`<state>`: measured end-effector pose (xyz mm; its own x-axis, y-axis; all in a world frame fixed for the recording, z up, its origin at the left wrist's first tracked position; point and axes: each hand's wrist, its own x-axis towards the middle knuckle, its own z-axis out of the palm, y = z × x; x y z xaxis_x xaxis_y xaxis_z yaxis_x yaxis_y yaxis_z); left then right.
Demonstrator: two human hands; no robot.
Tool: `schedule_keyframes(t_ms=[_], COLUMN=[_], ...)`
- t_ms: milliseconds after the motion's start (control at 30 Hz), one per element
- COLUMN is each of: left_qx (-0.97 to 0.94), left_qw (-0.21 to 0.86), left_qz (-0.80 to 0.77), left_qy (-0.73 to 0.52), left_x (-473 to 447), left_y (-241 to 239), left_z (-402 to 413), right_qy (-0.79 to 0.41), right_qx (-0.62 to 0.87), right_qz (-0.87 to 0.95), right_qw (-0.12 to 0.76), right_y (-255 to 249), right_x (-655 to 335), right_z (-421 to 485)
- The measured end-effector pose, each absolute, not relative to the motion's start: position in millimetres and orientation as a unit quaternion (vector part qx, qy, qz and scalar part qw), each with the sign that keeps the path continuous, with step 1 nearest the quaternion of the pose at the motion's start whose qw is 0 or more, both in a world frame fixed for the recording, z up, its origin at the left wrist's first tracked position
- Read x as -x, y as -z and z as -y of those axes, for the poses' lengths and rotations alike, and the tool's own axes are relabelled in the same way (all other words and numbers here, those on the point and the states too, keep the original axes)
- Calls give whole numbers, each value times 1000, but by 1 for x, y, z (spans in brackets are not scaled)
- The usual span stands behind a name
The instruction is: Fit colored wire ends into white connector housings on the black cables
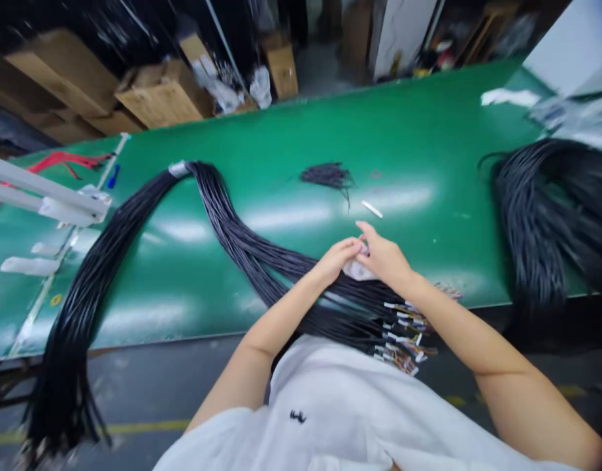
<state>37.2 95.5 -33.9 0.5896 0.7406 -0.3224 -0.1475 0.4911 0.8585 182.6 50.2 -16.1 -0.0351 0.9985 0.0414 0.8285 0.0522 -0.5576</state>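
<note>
My left hand [336, 261] and my right hand [387, 263] meet over the green table, fingers pinched together on a small whitish crumpled piece [360, 270]. It could be thin plastic or paper; I cannot tell which. My right index finger sticks out forward. Under my forearms runs a long bundle of black cables [251, 252], its ends fitted with white connectors [408, 320] at the table's near edge. A band of silvery wrap [179, 169] holds the bundle at its bend. Beyond my hands lie a white marker-like stick [372, 209] and a small heap of short black ties [326, 174].
A second thick coil of black cables [540, 216] hangs over the table's right side. On the left are a white metal arm [46, 190], red wires [65, 159] and a blue pen [113, 176]. Cardboard boxes [163, 95] stand behind the green table [261, 140].
</note>
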Motion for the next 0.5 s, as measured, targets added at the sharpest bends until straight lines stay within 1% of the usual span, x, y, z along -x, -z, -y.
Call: schedule_keyframes(t_ms=[100, 200, 300, 400, 500], left_qx=[-412, -451, -544, -618, -621], left_qw=[803, 790, 721, 633, 608], left_qz=[-344, -306, -287, -310, -324], left_qy=[-261, -281, -319, -348, -374], left_x=[-28, -22, -19, -18, -16], left_y=[35, 35, 40, 49, 56], left_z=[-96, -94, -90, -87, -85], right_qy=[-250, -316, -361, -368, -383], right_qx=[649, 593, 549, 546, 582], right_qz=[671, 665, 666, 653, 566], right_qw=[259, 325, 353, 375, 441], right_y=[29, 35, 39, 46, 59], right_x=[-187, -192, -197, -201, -201], right_z=[-45, -38, -31, -26, -29])
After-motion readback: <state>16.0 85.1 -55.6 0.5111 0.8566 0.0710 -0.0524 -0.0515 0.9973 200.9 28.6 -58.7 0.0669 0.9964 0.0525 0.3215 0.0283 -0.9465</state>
